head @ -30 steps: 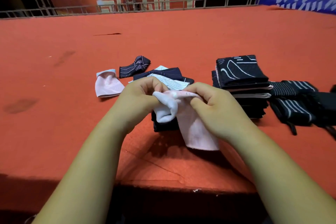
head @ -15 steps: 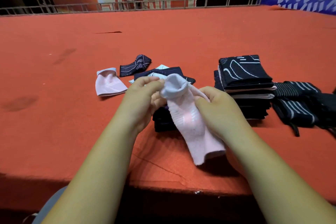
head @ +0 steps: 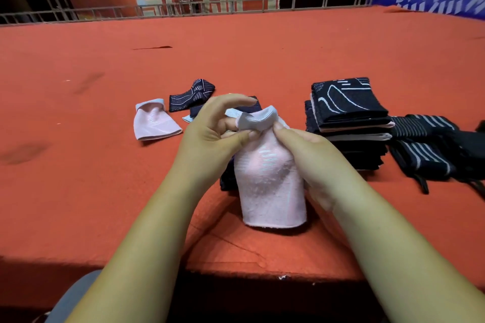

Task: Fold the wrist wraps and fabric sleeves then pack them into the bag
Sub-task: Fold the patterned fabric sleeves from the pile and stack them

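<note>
A pink fabric sleeve (head: 270, 186) with a pale blue cuff hangs upright above the red platform's near part. My left hand (head: 217, 134) pinches the cuff's left side between thumb and fingers. My right hand (head: 307, 155) pinches its right side. Behind them lies a low pile of dark sleeves (head: 228, 181), mostly hidden. A second pink sleeve (head: 154, 123) lies flat to the left, with a dark patterned one (head: 191, 93) behind it. A stack of folded dark sleeves (head: 349, 123) stands to the right. No bag is in view.
Dark striped wrist wraps (head: 430, 149) with loose straps lie at the far right. The red carpeted platform (head: 105, 165) stretches far back to a metal railing (head: 183, 6) and banners. Its front edge drops off just below my forearms.
The pink sleeve has been pulled out from bunched to full length and now hangs straight down. Both hands shifted up to its cuff.
</note>
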Action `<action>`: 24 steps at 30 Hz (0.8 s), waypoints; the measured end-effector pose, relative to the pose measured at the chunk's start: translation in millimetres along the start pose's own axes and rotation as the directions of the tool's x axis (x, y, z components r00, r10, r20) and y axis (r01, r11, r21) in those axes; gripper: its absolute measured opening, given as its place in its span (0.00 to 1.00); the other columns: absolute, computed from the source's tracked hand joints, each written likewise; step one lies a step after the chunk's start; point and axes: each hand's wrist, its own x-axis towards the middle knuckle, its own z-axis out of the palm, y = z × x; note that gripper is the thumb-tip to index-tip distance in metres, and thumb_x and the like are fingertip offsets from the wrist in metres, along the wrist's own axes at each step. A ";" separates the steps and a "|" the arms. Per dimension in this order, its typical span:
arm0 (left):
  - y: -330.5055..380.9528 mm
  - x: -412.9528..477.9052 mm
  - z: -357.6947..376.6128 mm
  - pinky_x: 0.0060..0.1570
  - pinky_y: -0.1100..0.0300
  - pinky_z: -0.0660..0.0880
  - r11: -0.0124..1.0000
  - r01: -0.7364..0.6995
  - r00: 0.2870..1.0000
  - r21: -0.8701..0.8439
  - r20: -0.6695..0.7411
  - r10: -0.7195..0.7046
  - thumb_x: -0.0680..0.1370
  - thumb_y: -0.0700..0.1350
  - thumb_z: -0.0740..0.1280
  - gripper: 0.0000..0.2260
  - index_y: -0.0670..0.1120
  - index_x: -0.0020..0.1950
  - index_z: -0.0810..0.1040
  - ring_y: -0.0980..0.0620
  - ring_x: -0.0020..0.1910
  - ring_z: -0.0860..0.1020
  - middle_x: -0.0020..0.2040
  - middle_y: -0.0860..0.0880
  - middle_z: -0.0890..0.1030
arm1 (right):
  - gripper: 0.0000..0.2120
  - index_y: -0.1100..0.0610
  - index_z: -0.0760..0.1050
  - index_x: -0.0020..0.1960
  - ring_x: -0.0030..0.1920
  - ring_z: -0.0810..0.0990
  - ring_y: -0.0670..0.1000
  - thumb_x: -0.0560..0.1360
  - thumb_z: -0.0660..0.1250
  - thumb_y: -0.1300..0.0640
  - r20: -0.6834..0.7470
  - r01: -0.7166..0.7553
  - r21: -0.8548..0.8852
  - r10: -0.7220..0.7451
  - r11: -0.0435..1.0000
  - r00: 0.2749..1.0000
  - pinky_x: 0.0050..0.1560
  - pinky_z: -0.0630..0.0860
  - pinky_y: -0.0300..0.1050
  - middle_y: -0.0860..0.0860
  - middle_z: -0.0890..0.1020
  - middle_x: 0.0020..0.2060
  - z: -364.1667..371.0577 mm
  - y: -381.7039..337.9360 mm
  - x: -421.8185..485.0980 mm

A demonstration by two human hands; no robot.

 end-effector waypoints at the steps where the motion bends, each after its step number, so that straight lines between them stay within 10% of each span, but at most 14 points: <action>1: -0.9 -0.5 1.3 0.56 0.37 0.81 0.999 -0.001 0.999 0.039 -0.032 0.002 0.76 0.33 0.77 0.21 0.56 0.61 0.82 0.36 0.53 0.84 0.63 0.49 0.83 | 0.16 0.48 0.88 0.59 0.60 0.87 0.52 0.80 0.70 0.40 -0.013 -0.008 0.019 0.009 1.000 1.000 0.73 0.77 0.62 0.49 0.90 0.54 0.2 -0.1 0.3; 4: -2.5 -2.6 5.2 0.43 0.53 0.77 0.990 -0.020 0.992 0.140 -0.124 0.038 0.76 0.38 0.79 0.14 0.53 0.56 0.82 0.47 0.40 0.78 0.49 0.54 0.85 | 0.15 0.50 0.89 0.58 0.59 0.88 0.55 0.82 0.70 0.42 0.002 -0.026 0.039 0.026 0.999 1.000 0.71 0.78 0.61 0.51 0.90 0.53 -0.8 -0.4 -1.4; 13: -2.7 0.1 -0.3 0.43 0.58 0.74 0.974 0.113 0.973 0.194 -0.218 -0.070 0.85 0.48 0.69 0.10 0.49 0.45 0.83 0.57 0.39 0.77 0.39 0.55 0.82 | 0.15 0.51 0.87 0.51 0.39 0.81 0.45 0.85 0.66 0.43 0.000 0.087 -0.203 -0.089 0.975 0.996 0.45 0.75 0.47 0.47 0.88 0.42 -2.1 -4.8 -9.9; 18: 6.8 3.9 5.5 0.40 0.59 0.74 0.940 0.271 0.885 -0.206 -0.330 -0.328 0.86 0.51 0.66 0.16 0.46 0.43 0.83 0.54 0.39 0.78 0.39 0.51 0.82 | 0.11 0.44 0.87 0.55 0.43 0.86 0.44 0.86 0.66 0.46 0.038 0.135 -0.247 -0.130 0.959 0.991 0.48 0.78 0.45 0.45 0.90 0.46 -0.9 -5.4 -10.5; 24: 5.2 2.4 -1.2 0.55 0.50 0.77 0.968 0.251 0.955 0.019 -0.171 -0.244 0.79 0.57 0.76 0.09 0.53 0.53 0.83 0.50 0.50 0.82 0.50 0.54 0.85 | 0.15 0.55 0.85 0.52 0.40 0.80 0.47 0.84 0.67 0.45 -0.008 0.106 -0.216 -0.110 0.971 0.994 0.46 0.74 0.48 0.48 0.85 0.40 -1.3 -1.0 -9.1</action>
